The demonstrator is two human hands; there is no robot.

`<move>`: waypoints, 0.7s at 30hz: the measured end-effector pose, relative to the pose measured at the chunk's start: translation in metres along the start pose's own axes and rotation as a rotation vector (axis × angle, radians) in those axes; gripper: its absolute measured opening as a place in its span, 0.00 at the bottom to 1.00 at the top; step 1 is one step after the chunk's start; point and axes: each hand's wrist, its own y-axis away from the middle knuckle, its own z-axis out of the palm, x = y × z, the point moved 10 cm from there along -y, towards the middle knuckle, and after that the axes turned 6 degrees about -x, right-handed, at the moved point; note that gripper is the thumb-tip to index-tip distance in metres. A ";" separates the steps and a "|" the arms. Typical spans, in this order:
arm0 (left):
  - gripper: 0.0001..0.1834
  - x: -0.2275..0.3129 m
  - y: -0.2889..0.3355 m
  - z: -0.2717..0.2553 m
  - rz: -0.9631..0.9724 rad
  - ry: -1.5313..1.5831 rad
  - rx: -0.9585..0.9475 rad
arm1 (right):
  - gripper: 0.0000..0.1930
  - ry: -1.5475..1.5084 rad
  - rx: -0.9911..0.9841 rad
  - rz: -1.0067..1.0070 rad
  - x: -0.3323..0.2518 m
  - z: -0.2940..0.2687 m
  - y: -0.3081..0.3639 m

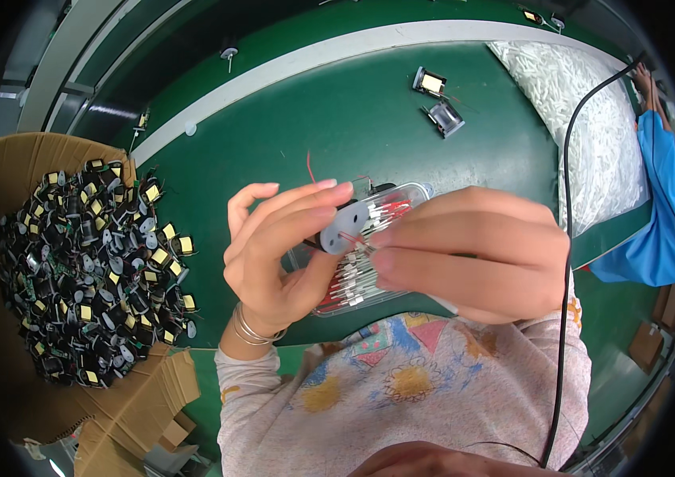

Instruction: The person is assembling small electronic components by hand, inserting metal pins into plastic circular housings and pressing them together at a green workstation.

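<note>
My left hand [274,246] is closed around a small black part with a round grey end disc [344,228]; the disc has small dark holes and faces my right hand. My right hand [473,254] pinches thin red wires [349,238] with thumb and forefinger, close against the disc. What else sits between those fingertips is hidden. Another thin red wire [310,167] sticks up behind my left fingers. Beneath both hands lies a clear plastic box [415,189] holding several thin leads [353,284] with white and red ends.
At the left, a cardboard box [182,378] holds a heap of similar black parts [99,274]. Two more parts [444,118] lie at the back of the green table [274,119]. A bag of white pieces [584,119] and a black cable [567,183] are at the right, beside a person in blue [655,191].
</note>
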 end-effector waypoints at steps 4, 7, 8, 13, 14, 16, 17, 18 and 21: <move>0.23 0.000 -0.003 0.012 -0.051 0.032 -0.160 | 0.10 -0.066 0.013 0.164 0.020 0.002 -0.002; 0.21 -0.011 0.003 0.013 -0.097 0.257 -0.097 | 0.10 -0.170 0.003 0.294 0.034 0.004 0.001; 0.20 -0.014 0.005 0.010 -0.097 0.414 -0.020 | 0.10 -0.202 0.002 0.329 0.037 0.004 0.002; 0.16 -0.018 0.009 0.016 -0.251 0.590 0.015 | 0.13 0.116 -0.023 0.179 0.015 0.005 0.003; 0.15 -0.024 0.011 0.018 -0.325 0.666 0.043 | 0.13 0.186 -0.004 0.123 0.007 0.005 0.004; 0.15 -0.017 0.011 0.015 -0.218 0.510 0.027 | 0.15 0.333 0.042 0.013 -0.010 0.007 0.004; 0.15 -0.008 0.009 0.012 -0.111 0.353 0.012 | 0.15 0.216 0.001 0.096 0.002 0.007 0.006; 0.15 -0.008 0.009 0.013 -0.112 0.351 0.014 | 0.15 0.097 -0.042 0.175 0.015 0.009 0.007; 0.14 -0.001 0.009 0.010 -0.050 0.255 0.025 | 0.14 -0.039 -0.032 0.214 0.027 0.016 0.008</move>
